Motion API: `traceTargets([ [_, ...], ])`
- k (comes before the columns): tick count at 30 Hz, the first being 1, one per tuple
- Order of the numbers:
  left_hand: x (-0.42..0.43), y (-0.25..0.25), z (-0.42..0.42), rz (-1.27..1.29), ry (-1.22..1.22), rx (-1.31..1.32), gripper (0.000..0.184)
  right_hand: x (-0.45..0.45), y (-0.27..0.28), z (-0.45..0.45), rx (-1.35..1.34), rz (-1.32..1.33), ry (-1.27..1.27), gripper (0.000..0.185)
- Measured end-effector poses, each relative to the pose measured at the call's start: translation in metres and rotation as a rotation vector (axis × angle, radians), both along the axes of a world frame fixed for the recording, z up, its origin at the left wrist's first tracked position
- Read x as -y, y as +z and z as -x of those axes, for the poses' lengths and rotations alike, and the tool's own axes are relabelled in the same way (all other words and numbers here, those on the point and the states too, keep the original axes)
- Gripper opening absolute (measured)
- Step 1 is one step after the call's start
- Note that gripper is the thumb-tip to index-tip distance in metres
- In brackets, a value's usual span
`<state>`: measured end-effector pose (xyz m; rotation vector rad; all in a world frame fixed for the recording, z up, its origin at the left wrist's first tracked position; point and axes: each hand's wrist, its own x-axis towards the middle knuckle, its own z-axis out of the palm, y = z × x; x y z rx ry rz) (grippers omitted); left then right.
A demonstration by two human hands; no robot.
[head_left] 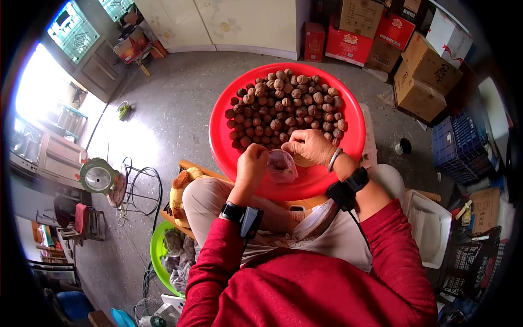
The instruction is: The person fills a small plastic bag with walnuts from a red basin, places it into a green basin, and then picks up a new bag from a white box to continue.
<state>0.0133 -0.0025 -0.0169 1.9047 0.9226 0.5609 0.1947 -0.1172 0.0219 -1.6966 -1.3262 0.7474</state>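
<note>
My left fingers (pixel 258 155) and right fingers (pixel 295 145) pinch the rim of a clear plastic bag (pixel 283 170) over the near side of the red basin (pixel 314 188), walnuts (pixel 283 105) heaped beyond.

The single view looks out from the wearer's head, facing forward and steeply down through a very wide, bowed lens with dark corners. Closest is the red top (pixel 316 283) at six o'clock; the left hand (pixel 250 169) and right hand (pixel 313 146) sit near mid-frame, over the red basin (pixel 354 125). Farther off, it takes in a pale cabinet (pixel 245 24) at twelve, cartons (pixel 430 76) at two and a bright doorway (pixel 43 82) at ten.
</note>
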Motion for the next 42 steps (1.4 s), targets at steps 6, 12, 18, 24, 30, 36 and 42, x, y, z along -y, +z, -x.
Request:
traceTargets([
  [6,0.003,0.004,0.000,-0.020,0.018,0.001,0.016,0.002,0.004,0.000,-0.084,0.183,-0.114,0.025],
  [12,0.002,0.005,0.001,-0.034,0.002,0.001,0.017,0.002,0.003,-0.004,-0.146,0.073,-0.039,0.022],
  [18,0.003,0.003,0.000,-0.048,0.010,0.042,0.016,0.000,0.011,0.004,-0.202,-0.062,0.033,0.026],
  [24,0.003,0.004,-0.001,-0.019,0.024,0.010,0.016,-0.003,0.009,-0.004,-0.149,-0.025,0.056,0.030],
  [30,-0.004,-0.013,-0.002,-0.004,0.008,0.053,0.017,0.001,-0.016,-0.035,0.195,0.270,-0.243,0.026],
  [36,0.002,0.000,0.000,-0.016,0.005,0.040,0.017,-0.005,-0.065,-0.047,0.673,0.616,0.093,0.040],
  [42,0.002,0.000,0.000,-0.039,-0.003,0.047,0.016,-0.011,-0.083,-0.057,0.610,0.762,0.160,0.039],
])
